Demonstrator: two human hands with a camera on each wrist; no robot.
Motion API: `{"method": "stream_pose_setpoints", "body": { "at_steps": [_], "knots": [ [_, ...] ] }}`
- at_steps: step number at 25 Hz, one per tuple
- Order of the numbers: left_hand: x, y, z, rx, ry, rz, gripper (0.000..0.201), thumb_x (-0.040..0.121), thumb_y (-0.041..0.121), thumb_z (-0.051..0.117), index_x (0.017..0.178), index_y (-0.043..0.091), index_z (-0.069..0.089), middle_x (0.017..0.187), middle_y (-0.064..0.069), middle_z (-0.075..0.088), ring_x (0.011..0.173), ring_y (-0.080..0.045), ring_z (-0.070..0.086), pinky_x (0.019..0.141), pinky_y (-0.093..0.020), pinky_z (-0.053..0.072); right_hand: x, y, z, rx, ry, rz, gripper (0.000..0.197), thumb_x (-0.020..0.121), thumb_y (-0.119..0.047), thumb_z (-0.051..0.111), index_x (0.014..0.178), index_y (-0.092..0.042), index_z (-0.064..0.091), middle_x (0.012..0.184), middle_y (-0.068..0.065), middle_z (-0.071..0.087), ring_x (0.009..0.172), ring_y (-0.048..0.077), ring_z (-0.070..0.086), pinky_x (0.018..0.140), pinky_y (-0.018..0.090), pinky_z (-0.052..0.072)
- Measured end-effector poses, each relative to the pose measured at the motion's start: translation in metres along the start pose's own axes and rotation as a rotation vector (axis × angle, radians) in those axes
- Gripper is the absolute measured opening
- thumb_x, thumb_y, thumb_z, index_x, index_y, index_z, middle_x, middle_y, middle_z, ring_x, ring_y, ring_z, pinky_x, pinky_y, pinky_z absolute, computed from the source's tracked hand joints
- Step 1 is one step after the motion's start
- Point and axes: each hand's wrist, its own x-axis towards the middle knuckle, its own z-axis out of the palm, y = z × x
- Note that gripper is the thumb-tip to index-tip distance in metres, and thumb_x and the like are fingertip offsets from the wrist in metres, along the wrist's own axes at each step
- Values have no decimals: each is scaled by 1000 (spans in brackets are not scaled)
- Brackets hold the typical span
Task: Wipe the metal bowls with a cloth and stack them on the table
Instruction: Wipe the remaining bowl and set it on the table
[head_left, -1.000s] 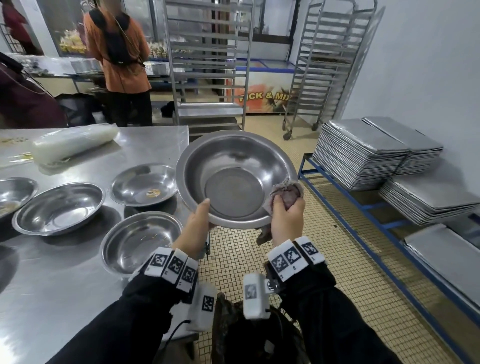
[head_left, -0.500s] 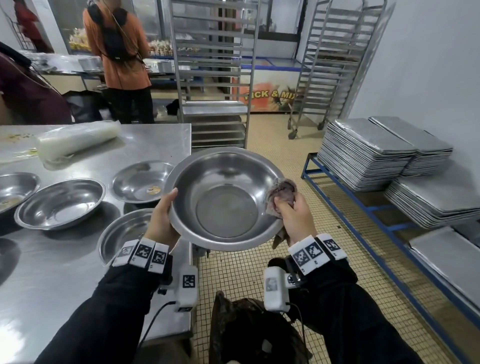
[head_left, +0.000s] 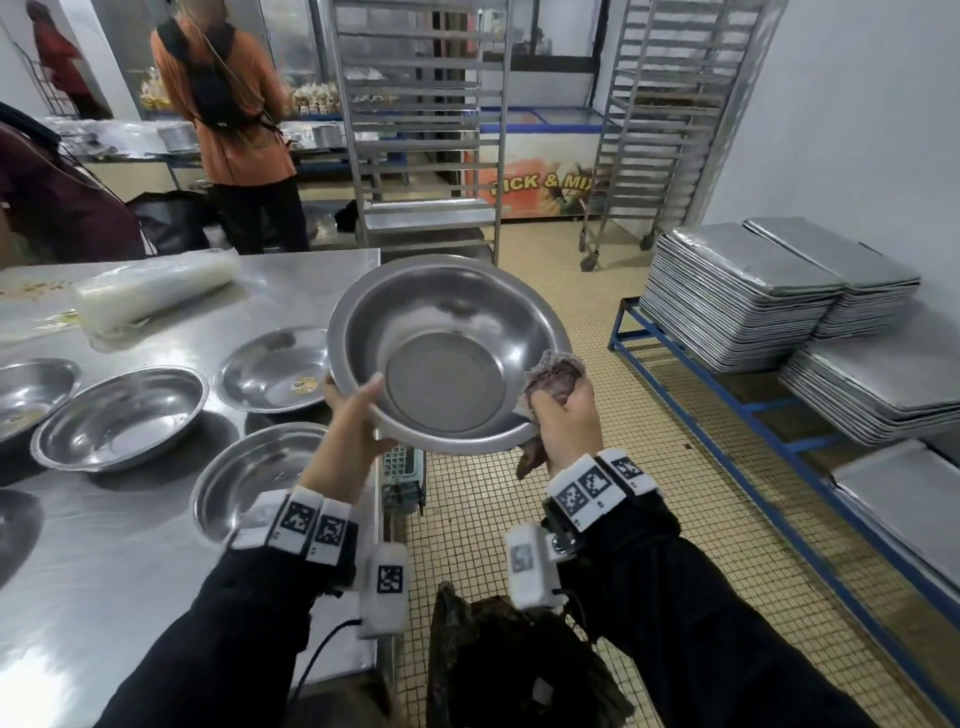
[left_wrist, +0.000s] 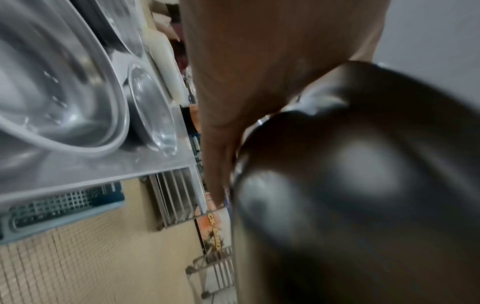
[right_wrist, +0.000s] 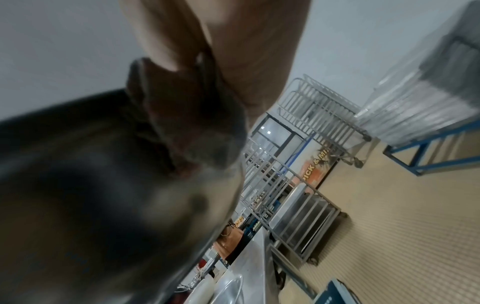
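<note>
I hold a large metal bowl (head_left: 447, 358) in the air off the table's right edge, its inside tilted toward me. My left hand (head_left: 353, 415) grips its near-left rim, thumb inside. My right hand (head_left: 563, 415) pinches a bunched brownish cloth (head_left: 553, 374) over the right rim. In the left wrist view the bowl's dark underside (left_wrist: 363, 185) lies against my palm (left_wrist: 259, 61). The right wrist view shows the cloth (right_wrist: 187, 127) draped on the bowl's outside (right_wrist: 91, 195). Several other bowls sit on the steel table (head_left: 104, 571), the nearest (head_left: 249, 478) just under my left wrist.
A plastic-wrapped roll (head_left: 150, 291) lies at the table's back. Stacks of metal trays (head_left: 753, 291) rest on a blue rack at right. Wheeled tray racks (head_left: 421, 130) stand behind on the tiled floor. A person in orange (head_left: 234, 119) stands at the far counter. A dark bag (head_left: 509, 665) sits below my arms.
The bowl dipped toward me, then rose again. My left hand shifted along the rim from the bottom to the near-left side. The cloth stays on the right rim.
</note>
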Motion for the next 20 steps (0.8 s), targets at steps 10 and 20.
{"method": "stream_pose_setpoints", "body": {
  "at_steps": [10, 20],
  "knots": [
    [0, 25, 10, -109, 82, -120, 37, 98, 31, 36, 108, 8, 64, 91, -10, 72, 84, -22, 70, 79, -41, 51, 21, -27, -33, -231, -54, -136, 29, 94, -24, 53, 121, -13, 47, 105, 1, 61, 95, 17, 60, 66, 20, 45],
    [-6, -6, 43, 231, 25, -164, 22, 93, 17, 59, 112, 10, 52, 121, -25, 60, 99, -26, 67, 91, -46, 54, 11, 1, -14, 7, 35, -9, 42, 87, -4, 53, 122, -15, 31, 95, 8, 58, 70, 19, 63, 53, 25, 53]
  ]
}}
